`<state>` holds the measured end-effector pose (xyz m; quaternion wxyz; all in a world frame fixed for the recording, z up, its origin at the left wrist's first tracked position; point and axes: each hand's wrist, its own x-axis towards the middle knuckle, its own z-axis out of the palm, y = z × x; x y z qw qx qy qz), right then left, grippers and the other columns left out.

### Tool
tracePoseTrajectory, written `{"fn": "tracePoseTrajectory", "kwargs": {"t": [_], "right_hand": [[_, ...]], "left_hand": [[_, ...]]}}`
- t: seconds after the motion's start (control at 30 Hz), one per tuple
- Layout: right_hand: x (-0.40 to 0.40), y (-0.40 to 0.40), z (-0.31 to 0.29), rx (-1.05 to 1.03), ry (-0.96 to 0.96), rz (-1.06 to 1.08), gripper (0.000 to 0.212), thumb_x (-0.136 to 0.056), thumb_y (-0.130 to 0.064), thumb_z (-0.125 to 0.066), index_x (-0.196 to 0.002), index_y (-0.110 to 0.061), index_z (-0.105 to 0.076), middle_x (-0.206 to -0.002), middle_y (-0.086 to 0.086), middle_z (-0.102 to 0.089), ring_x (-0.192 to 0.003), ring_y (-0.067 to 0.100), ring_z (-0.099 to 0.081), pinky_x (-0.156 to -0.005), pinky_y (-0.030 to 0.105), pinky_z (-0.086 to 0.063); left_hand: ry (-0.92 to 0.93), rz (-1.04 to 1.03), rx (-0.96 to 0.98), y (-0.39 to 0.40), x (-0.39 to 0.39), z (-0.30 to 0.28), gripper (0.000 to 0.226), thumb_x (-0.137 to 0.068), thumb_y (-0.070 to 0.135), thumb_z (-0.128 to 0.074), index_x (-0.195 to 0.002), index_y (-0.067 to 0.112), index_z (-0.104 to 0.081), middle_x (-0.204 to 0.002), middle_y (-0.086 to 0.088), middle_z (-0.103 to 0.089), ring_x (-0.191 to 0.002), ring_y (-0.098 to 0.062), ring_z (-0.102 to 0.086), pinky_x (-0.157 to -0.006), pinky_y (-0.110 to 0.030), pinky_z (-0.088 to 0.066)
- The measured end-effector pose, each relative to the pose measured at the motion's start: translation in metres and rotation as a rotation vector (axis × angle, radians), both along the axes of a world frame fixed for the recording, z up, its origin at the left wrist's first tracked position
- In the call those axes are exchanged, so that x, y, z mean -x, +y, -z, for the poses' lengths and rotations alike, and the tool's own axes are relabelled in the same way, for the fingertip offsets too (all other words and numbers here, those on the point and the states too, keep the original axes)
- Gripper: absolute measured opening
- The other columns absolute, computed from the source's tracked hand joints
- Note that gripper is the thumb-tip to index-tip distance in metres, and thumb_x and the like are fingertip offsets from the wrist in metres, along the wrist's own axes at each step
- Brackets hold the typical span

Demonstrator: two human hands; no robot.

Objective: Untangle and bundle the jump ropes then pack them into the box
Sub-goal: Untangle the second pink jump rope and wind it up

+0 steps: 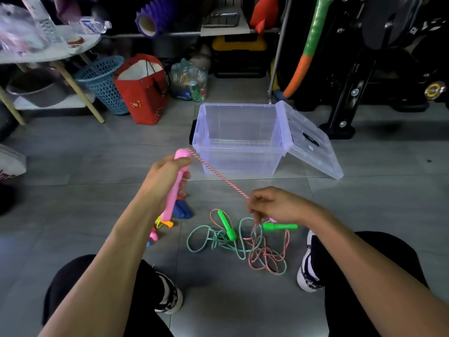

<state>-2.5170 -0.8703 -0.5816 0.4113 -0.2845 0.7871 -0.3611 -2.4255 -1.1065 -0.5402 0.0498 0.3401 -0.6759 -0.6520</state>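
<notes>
Holding the pink handle (178, 183) high in my left hand (162, 176), I pinch its striped rope (218, 176) with my right hand (274, 205), drawing it from the tangle (243, 244) on the floor before the open box (239, 137).

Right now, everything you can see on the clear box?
The box is see-through plastic with a faint purple tint, rectangular, upright on the grey tiled floor and holding nothing visible. Its lid is off the opening, leaning tilted against the right wall, a dark handle or latch at its centre. A dark latch shows on the left side. No hand touches it.
</notes>
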Motion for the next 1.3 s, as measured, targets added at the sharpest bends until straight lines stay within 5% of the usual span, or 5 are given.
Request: {"fn": "tracePoseTrajectory", "kwargs": {"t": [0.27,0.4,0.73,0.9,1.3], "right_hand": [[-0.021,0.014,-0.020,0.105,0.417,0.130,0.024,-0.097,-0.030,-0.054,-0.082,-0.019,-0.069,-0.046,-0.014,-0.044,-0.047,0.009,-0.035,-0.048,0.033,-0.035],[-0.030,0.015,-0.021,0.130,0.432,0.121,0.020,-0.093,-0.031,-0.062,-0.080,-0.019,-0.072,-0.055,-0.001,-0.057,-0.052,0.012,-0.045,-0.053,0.032,-0.037],[-0.015,0.035,-0.029,0.142,0.296,0.316,0.017,-0.089,-0.031,-0.064,-0.074,-0.023,-0.069,-0.057,-0.003,-0.054,-0.053,0.017,-0.053,-0.057,0.044,-0.056],[-0.012,0.040,-0.028,0.152,0.329,0.267,0.017,-0.090,-0.026,-0.062,-0.075,-0.024,-0.070,-0.060,0.000,-0.055,-0.052,0.011,-0.047,-0.052,0.028,-0.044],[-0.018,0.034,-0.026,0.164,0.295,0.265,0.018,-0.090,-0.031,-0.065,-0.076,-0.021,-0.069,-0.059,-0.008,-0.054,-0.060,0.022,-0.063,-0.069,0.053,-0.057]], "left_hand": [[-0.205,0.531,0.662,0.034,0.004,0.016,0.091,-0.080,0.038,-0.073,-0.152,0.033,-0.018,-0.131,-0.005,-0.052,-0.113,-0.023,-0.055,-0.088,-0.024,-0.038],[0.023,0.778,0.552,0.065,0.000,0.015,0.044,-0.074,0.031,-0.079,-0.113,0.037,-0.059,-0.109,0.006,-0.065,-0.098,-0.017,-0.062,-0.087,-0.036,-0.052],[-0.001,0.007,0.123,0.035,0.006,0.021,0.012,-0.081,0.006,-0.071,-0.077,0.011,-0.060,-0.049,0.003,-0.057,-0.035,-0.011,-0.041,-0.038,-0.020,-0.032],[-0.231,0.573,0.740,0.038,-0.001,0.028,0.027,-0.076,0.019,-0.076,-0.098,0.020,-0.061,-0.083,0.005,-0.060,-0.071,-0.017,-0.060,-0.061,-0.022,-0.041],[0.001,0.174,0.183,0.060,0.009,0.022,0.017,-0.072,0.005,-0.080,-0.082,0.013,-0.069,-0.062,0.006,-0.062,-0.052,-0.008,-0.054,-0.051,-0.018,-0.042]]}}
